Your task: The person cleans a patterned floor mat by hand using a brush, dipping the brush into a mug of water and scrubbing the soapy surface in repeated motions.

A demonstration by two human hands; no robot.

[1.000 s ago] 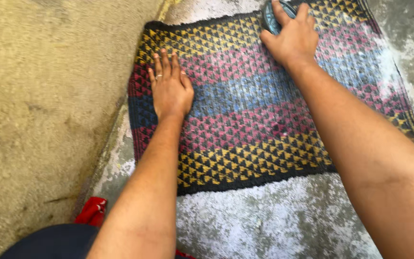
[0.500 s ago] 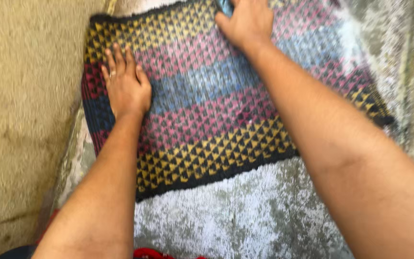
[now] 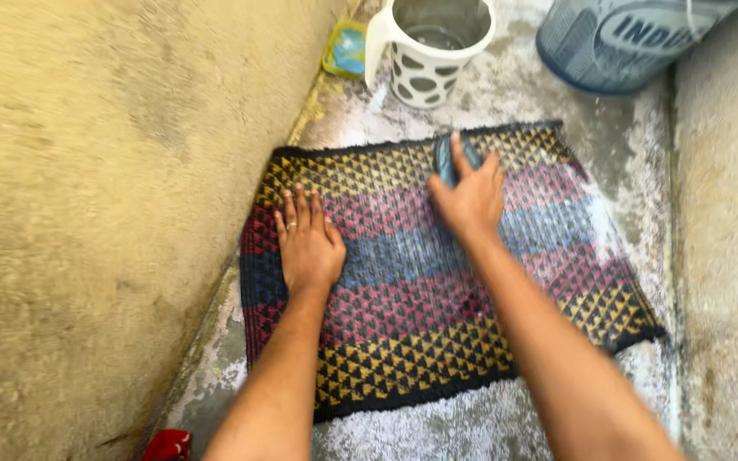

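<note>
Right hand (image 3: 470, 198), gripping dark brush (image 3: 448, 159), now drawn back toward mat (image 3: 437, 282) centre; left hand (image 3: 307, 243) stays spread flat, pinning mat; scrubbing stroke underway.

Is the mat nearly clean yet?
Partly. Whitish suds already streak the middle bands of the mat. The left hand lies flat on it while the right hand presses a dark brush near the far edge. The near yellow band looks unsoaped, and no rinsing shows, though a jug holds water.
</note>
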